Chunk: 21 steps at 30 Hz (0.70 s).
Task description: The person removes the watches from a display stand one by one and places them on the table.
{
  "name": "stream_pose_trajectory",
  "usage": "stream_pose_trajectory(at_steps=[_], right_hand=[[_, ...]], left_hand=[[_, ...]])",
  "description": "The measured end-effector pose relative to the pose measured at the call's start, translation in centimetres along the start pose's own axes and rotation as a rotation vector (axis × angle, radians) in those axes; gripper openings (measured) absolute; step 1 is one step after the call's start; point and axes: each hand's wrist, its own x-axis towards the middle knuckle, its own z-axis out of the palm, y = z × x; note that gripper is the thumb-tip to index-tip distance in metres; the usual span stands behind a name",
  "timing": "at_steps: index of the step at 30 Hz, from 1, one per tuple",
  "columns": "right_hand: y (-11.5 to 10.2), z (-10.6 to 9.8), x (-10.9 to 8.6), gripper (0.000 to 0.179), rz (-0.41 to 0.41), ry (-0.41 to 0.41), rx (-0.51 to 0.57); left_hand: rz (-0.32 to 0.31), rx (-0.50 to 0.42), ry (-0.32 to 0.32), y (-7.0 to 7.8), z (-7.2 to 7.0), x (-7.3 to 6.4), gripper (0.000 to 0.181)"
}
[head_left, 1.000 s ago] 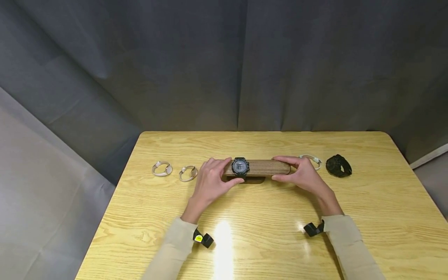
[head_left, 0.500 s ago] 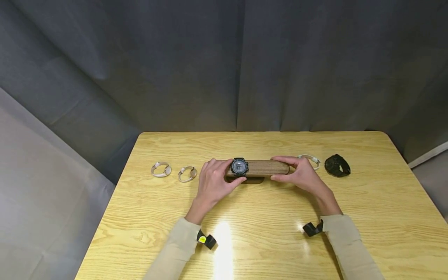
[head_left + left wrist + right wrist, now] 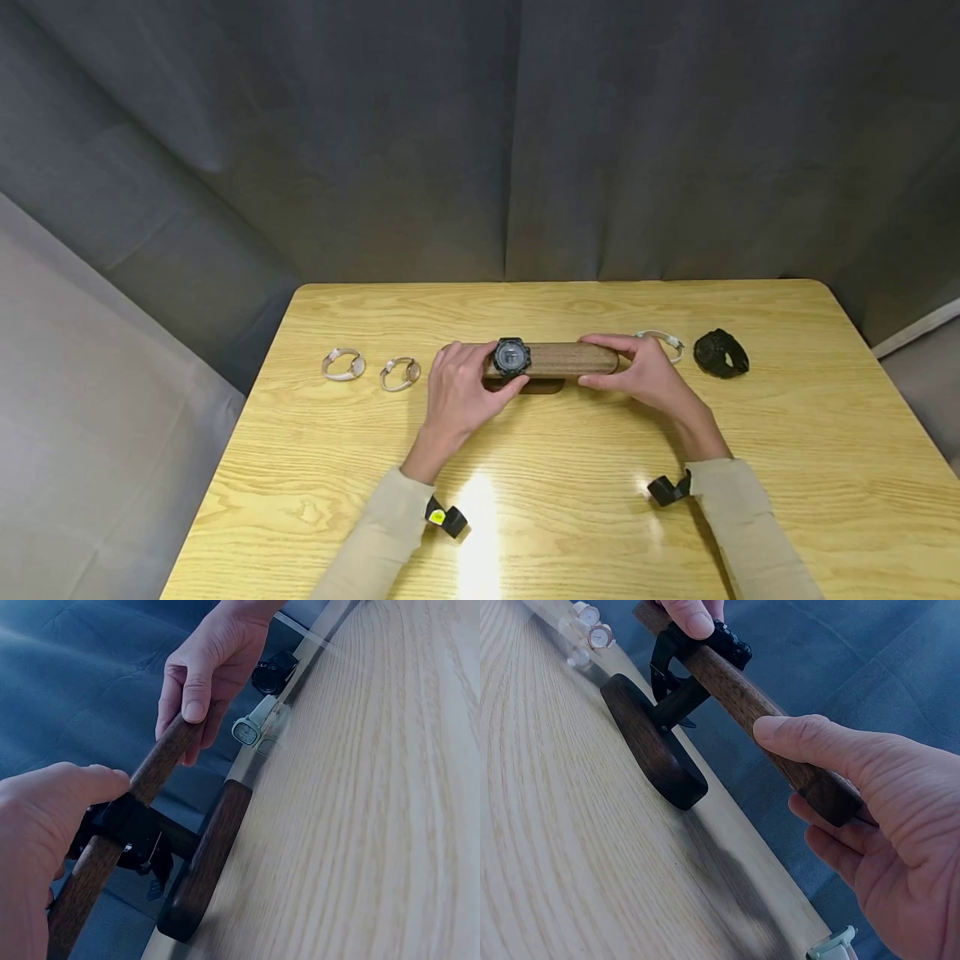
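Note:
A dark wooden watch stand [image 3: 573, 359] has a horizontal bar raised on a post over a rounded base [image 3: 214, 862]. A black digital watch [image 3: 512, 357] is strapped around the bar, left of its middle, with its face up. My left hand [image 3: 463, 387] holds this watch between thumb and fingers, the thumb on the strap's near side. The bar's left end is largely hidden behind that hand. My right hand [image 3: 641, 372] grips the bar's right end, thumb [image 3: 787, 733] on the near side and fingers curled beneath and behind.
On the wooden table [image 3: 570, 500], two light-strapped watches [image 3: 344, 364] lie to the left. A pale green watch [image 3: 663, 340] is partly hidden behind the right hand, and a bulky black watch [image 3: 721, 353] lies farther right. A dark curtain [image 3: 480, 150] hangs behind the table.
My left hand has shifted slightly rightward, closer around the black watch. The watch keeps its place on the bar, and my right hand stays at the bar's end.

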Motion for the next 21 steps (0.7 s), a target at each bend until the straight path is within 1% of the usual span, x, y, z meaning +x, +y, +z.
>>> stream_pose_trajectory(at_steps=[9,21], right_hand=[[-0.07,0.05,0.07,0.059,0.0,0.004,0.001],[-0.02,-0.09,-0.02,0.06,0.024,-0.005,0.012]], left_hand=[[-0.004,-0.017,-0.004,0.0,-0.21,-0.03,0.063],[-0.009,-0.026,0.009,-0.67,-0.54,-0.23,0.063]])
